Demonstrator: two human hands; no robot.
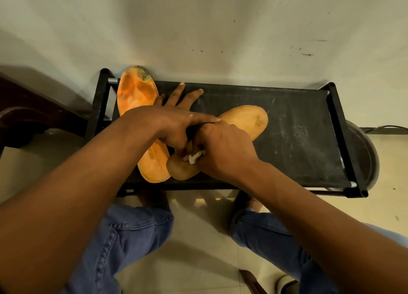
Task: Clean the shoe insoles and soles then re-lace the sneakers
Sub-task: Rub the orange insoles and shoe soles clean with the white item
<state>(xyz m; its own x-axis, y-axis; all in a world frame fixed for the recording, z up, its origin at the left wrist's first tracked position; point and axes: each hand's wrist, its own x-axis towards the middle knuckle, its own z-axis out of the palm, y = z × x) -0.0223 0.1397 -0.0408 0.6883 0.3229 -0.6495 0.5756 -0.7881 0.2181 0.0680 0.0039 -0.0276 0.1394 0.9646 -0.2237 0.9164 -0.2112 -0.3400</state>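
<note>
Two orange insoles lie on a low black rack (298,143). The bright orange insole (136,94) runs from the back left corner toward the front, its toe dirty and dark. A duller tan insole (247,119) lies slanted across it, heel near the front edge. My left hand (174,119) presses flat on the insoles with its fingers spread. My right hand (223,150) is closed on a small white cloth (195,156), held against the tan insole near its heel. No sneakers or laces are in view.
The rack stands against a scuffed pale wall. A dark wooden chair (26,117) sits to the left, a round dark metal object (364,159) to the right. My knees in blue jeans (132,231) are below the rack, over a tiled floor.
</note>
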